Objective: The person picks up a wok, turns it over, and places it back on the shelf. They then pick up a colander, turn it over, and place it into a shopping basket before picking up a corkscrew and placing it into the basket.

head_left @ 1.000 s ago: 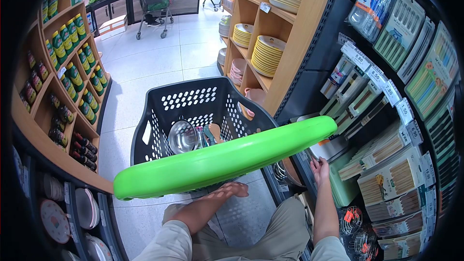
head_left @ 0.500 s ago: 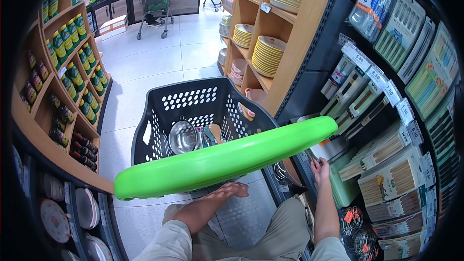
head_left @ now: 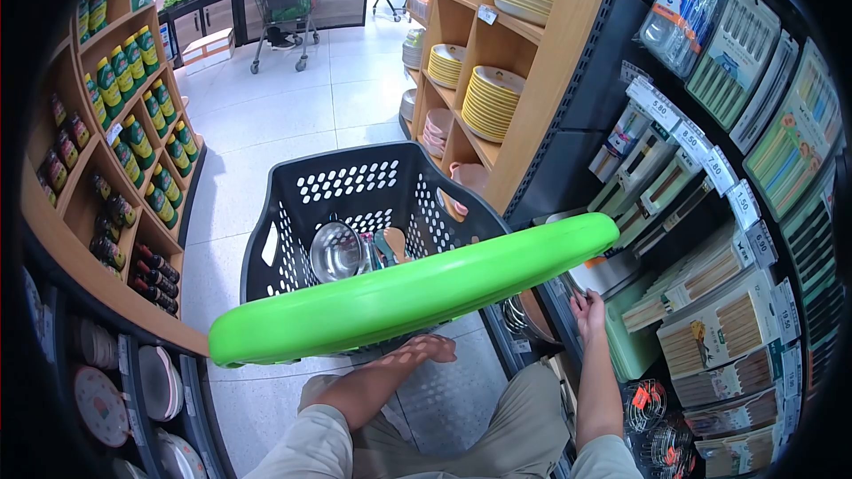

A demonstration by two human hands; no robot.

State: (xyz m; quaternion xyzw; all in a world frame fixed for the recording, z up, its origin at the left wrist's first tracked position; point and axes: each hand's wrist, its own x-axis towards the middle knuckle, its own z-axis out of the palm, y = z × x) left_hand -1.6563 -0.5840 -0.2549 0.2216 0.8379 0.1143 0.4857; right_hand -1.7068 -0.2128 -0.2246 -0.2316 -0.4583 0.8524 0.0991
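A thick bright green bar-shaped handle point(head_left: 413, 291) crosses in front of a black perforated shopping basket point(head_left: 346, 153). Inside the basket are a shiny metal bowl point(head_left: 337, 251) and a wooden-ended utensil point(head_left: 395, 243); the handle hides the rest. My left hand point(head_left: 435, 348) hangs just below the handle above my lap, its fingers curled in, with nothing visible in them. On the right, my right hand point(head_left: 586, 309) reaches to the lower shelf. Its fingers pinch the near edge of a pale flat item point(head_left: 602, 277), whose kind I cannot make out.
Chopstick packs point(head_left: 719, 333) and price tags line the right shelf. Ahead stand stacked yellow-rimmed plates point(head_left: 493, 105) in a wooden rack. Bottles point(head_left: 133, 146) fill the left shelves, with dishes point(head_left: 99, 404) below. A shopping cart point(head_left: 282, 13) stands on the tiled floor farther off.
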